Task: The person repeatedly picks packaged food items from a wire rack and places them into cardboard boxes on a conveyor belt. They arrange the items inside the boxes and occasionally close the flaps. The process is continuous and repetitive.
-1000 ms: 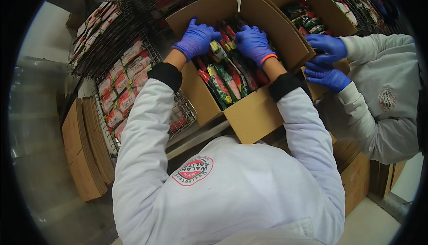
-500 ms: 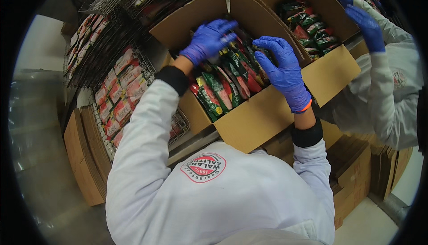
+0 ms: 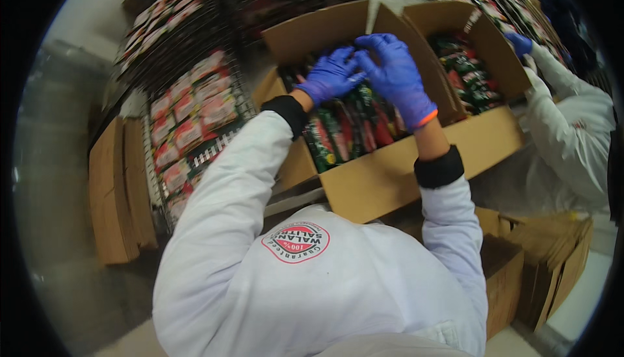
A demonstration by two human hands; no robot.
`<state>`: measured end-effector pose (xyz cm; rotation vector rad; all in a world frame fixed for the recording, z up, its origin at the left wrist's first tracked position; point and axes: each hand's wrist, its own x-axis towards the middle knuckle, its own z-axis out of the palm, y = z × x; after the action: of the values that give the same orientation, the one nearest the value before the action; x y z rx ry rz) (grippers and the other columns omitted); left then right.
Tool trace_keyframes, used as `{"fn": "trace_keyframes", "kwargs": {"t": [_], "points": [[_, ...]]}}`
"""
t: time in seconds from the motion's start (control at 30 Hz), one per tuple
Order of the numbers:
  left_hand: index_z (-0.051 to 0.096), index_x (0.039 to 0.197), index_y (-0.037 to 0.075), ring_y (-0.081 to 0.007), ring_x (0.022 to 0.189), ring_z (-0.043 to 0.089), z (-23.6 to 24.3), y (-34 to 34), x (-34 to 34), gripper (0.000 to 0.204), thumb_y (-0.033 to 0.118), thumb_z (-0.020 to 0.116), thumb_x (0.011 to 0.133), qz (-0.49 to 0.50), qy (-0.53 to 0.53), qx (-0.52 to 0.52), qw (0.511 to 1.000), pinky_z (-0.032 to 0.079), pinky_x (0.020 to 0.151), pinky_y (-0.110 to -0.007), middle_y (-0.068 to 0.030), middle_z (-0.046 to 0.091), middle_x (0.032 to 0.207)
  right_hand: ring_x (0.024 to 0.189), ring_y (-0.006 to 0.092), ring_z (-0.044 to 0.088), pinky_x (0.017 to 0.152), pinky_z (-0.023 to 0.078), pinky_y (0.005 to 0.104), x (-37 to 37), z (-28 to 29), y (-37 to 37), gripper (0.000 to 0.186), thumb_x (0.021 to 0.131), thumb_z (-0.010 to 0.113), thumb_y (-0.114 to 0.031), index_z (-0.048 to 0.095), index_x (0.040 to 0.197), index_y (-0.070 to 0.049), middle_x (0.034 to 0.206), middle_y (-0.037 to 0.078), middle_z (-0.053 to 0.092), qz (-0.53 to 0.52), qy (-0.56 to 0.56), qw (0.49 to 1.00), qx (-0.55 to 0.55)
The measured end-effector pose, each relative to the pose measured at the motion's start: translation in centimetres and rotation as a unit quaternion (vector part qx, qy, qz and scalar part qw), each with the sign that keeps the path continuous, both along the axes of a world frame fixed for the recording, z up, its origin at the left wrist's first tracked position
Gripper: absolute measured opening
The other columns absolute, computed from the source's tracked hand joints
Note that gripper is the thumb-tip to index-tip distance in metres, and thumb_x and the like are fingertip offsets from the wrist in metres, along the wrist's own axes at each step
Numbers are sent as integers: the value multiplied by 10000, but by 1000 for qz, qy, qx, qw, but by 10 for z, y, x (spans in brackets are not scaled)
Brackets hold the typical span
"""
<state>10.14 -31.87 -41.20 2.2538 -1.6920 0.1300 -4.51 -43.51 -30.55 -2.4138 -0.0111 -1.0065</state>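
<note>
An open cardboard box (image 3: 370,188) stands in front of me, its flaps spread. Inside, a row of green and red plastic food packets (image 3: 351,126) is packed on edge. My left hand (image 3: 333,79), in a blue glove, rests over the packets at the box's left half, fingers stretched to the right. Beside it my right hand (image 3: 393,74), also blue-gloved, hovers over the far part of the row with its fingers bent and apart. The two hands' fingertips nearly meet. The packets right beneath them are covered, and I see nothing held in either hand.
On the left, a wire tray (image 3: 244,100) carries pink and red packets, with stacked wire racks (image 3: 166,22) behind. Flattened cartons (image 3: 114,194) lean nearby; more cartons (image 3: 552,253) stand at lower right. A second filled box (image 3: 504,58) adjoins mine, beside a co-worker's gloved hand (image 3: 520,43).
My left hand has moved right, close to my right hand, which has shifted farther over the packets. The co-worker's hands have moved from above the second box to its far right side.
</note>
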Motion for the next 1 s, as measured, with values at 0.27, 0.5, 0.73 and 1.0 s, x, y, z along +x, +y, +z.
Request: {"fn": "trace_keyframes", "kwargs": {"t": [0.27,0.5,0.73,1.0], "points": [[513,1373,91,-213,1224,551,68,260,6,513,215,687,906,219,319,-255,886,432,1034,-350,-134,576,1329,1083,378,589,981,438,471,105,-81,-42,497,828,612,-523,715,1047,-88,1052,156,677,-90,346,919,-164],[472,1382,115,-370,1177,536,38,411,-38,991,363,891,519,266,164,218,924,452,990,-445,-186,555,1275,1130,420,532,1018,407,483,116,-94,-38,522,841,546,-544,719,1079,-113,1218,168,619,-80,438,877,-179],[645,1080,101,-350,940,637,22,408,-62,530,252,818,602,251,40,295,921,505,862,-444,-191,651,1011,1177,423,495,968,472,503,97,-87,-24,503,821,569,-536,707,1133,-167,1269,125,575,-164,428,877,-142],[466,1322,61,-417,1101,586,27,399,-11,987,338,926,494,357,200,167,897,483,935,-449,-258,576,1212,1213,422,459,949,465,543,84,-90,-18,472,824,602,-546,700,1141,-210,1279,140,551,-180,394,890,-140]]}}
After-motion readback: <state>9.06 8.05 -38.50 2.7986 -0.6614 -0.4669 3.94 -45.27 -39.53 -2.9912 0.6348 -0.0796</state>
